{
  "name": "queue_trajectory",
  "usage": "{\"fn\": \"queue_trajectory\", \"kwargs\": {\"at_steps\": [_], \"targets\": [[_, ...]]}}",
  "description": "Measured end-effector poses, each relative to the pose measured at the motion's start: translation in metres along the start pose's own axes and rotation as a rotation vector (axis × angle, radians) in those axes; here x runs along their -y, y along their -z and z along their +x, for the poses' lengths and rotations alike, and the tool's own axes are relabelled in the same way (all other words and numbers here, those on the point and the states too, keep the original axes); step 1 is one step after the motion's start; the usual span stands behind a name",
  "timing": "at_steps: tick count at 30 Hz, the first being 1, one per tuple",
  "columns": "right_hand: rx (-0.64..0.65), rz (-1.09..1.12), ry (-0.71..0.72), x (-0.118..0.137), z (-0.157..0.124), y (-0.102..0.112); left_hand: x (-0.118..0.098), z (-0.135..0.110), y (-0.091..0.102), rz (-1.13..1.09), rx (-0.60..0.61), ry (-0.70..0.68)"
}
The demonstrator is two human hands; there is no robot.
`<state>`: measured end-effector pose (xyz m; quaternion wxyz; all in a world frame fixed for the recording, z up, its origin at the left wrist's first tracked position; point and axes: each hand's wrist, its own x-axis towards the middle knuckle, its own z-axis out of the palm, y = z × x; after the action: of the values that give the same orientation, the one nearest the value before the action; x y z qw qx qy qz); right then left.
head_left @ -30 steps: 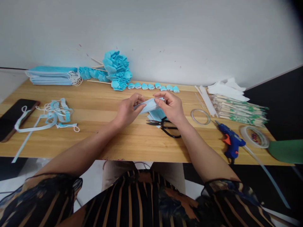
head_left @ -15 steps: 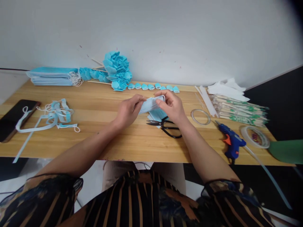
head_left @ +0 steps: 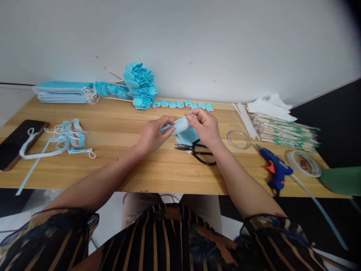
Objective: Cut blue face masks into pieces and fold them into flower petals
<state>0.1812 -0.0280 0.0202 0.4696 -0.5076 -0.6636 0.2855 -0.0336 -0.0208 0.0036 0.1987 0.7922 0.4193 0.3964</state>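
Note:
Both hands hold a light blue piece of face mask fabric (head_left: 179, 125) just above the wooden table (head_left: 118, 158). My left hand (head_left: 153, 132) pinches its left end with curled fingers. My right hand (head_left: 205, 126) pinches the right end between thumb and fingers. More cut blue pieces (head_left: 186, 137) lie on the table under the hands. Black scissors (head_left: 200, 152) rest just below my right hand.
A stack of blue masks (head_left: 63, 92), blue fabric flowers on sticks (head_left: 138, 84) and a row of small folded petals (head_left: 183, 104) line the back. Cut ear loops and strips (head_left: 60, 137) and a phone (head_left: 17, 141) lie left. Tape rolls (head_left: 239, 138), chopstick packets (head_left: 284, 131), and a blue glue gun (head_left: 275, 169) sit right.
The hands have drawn closer together, folding the blue piece shorter, and it now tilts up toward my right hand.

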Motion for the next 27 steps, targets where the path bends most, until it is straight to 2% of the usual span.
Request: {"fn": "queue_trajectory", "kwargs": {"at_steps": [7,11,15,20,27], "targets": [[-0.010,0.020,0.004,0.0045,-0.0003,-0.0008,-0.0039,0.0014,0.0023,0.005,0.033,0.002],[-0.020,0.080,0.022,0.0041,-0.0021,-0.0025,-0.0058,0.0030,0.0022,-0.086,0.042,0.023],[-0.050,0.142,0.040,0.0030,-0.0043,-0.0043,-0.0046,0.0032,-0.0004,-0.246,-0.002,0.065],[-0.057,0.027,0.115,0.0040,-0.0044,-0.0051,-0.0002,0.0032,-0.0037,-0.370,-0.054,0.127],[-0.067,-0.057,0.139,0.0092,-0.0057,-0.0063,-0.0023,0.0033,-0.0037,-0.423,-0.066,0.161]]}}
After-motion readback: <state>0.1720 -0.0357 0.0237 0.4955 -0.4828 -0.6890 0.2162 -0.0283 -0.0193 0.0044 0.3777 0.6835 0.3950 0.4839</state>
